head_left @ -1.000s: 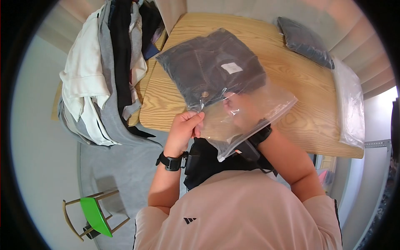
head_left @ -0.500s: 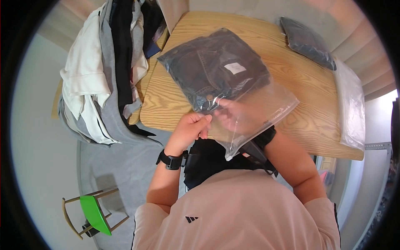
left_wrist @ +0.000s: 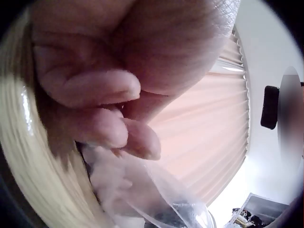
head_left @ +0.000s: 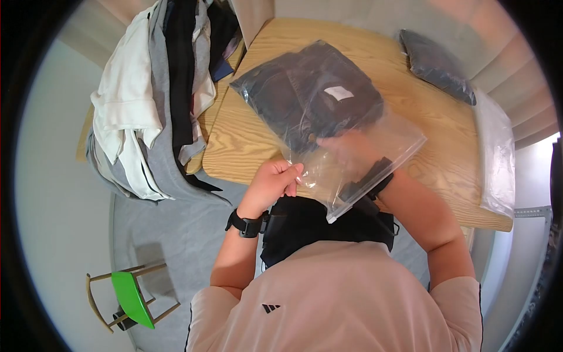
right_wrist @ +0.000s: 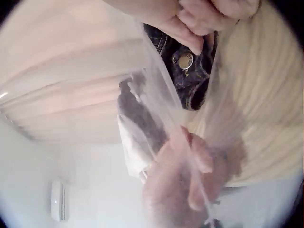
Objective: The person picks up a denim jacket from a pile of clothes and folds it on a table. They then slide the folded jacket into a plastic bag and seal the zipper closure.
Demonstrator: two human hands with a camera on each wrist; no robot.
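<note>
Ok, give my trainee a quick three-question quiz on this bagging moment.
1. True or false: the right hand is inside the clear plastic bag.
2. What does the left hand pinch? A) the bag's open edge B) a white shirt C) the green chair
3. Fill in: the folded dark jeans in the bag lie on the wooden ____.

Key:
1. True; it shows through the plastic.
2. A
3. table
</note>
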